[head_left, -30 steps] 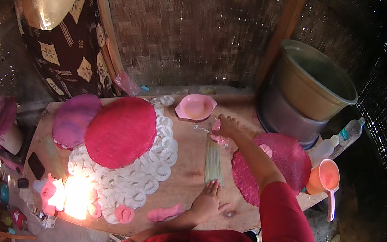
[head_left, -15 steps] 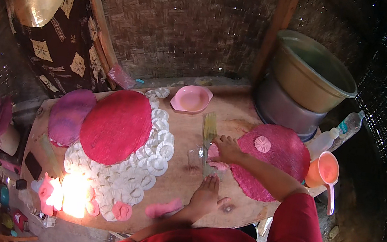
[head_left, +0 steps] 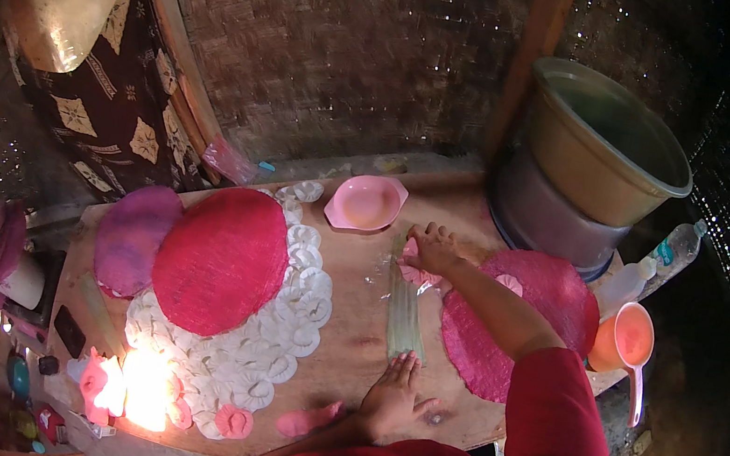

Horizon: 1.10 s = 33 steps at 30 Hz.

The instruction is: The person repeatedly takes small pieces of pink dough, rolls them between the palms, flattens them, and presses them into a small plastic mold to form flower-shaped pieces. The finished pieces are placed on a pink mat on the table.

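My left hand (head_left: 391,404) lies flat with its fingers stretched out, the fingertips on the near end of a pale green ribbed strip (head_left: 407,324). At the strip's far end is my right hand (head_left: 435,248), its fingers spread. Under its palm lies a thin, shiny pink piece (head_left: 418,272), partly hidden by the hand. Right of the strip is a round, dark pink, textured mat (head_left: 469,352); a small light pink pleated disc (head_left: 511,283) on it is partly covered by my right forearm. A soft pink lump (head_left: 308,420) lies beside my left forearm.
Many white pleated discs (head_left: 299,289) cover the table's left part, with a red round mat (head_left: 223,263) and a purple one (head_left: 135,236) over them. Behind stands a pink dish (head_left: 367,203). Large pots (head_left: 577,198), bottles (head_left: 675,251) and an orange dipper (head_left: 620,337) stand right.
My right hand has moved away from me along the strip with the pink piece, uncovering more of the strip. My left hand stays at the near end. The whole view has shifted slightly.
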Each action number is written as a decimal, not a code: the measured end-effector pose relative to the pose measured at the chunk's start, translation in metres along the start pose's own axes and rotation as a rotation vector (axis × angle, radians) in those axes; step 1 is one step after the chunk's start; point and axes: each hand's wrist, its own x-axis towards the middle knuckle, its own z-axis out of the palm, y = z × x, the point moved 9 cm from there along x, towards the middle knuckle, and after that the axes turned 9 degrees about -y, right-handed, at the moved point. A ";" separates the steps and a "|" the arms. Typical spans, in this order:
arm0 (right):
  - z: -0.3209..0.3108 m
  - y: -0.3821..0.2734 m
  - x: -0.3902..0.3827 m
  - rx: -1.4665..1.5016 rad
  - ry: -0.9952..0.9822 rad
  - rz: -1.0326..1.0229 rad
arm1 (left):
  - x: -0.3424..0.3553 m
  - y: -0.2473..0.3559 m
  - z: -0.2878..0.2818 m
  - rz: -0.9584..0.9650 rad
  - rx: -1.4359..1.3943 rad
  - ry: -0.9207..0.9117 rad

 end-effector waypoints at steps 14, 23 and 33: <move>-0.084 -0.045 -0.026 -0.065 0.238 -0.082 | 0.013 -0.050 -0.040 -0.227 -0.652 -0.044; -0.078 -0.004 -0.183 0.430 0.425 -0.225 | 0.045 -0.112 -0.074 -0.135 -0.987 0.109; -0.078 0.010 -0.251 1.159 0.555 -0.113 | 0.040 -0.057 -0.106 -0.003 -1.416 0.338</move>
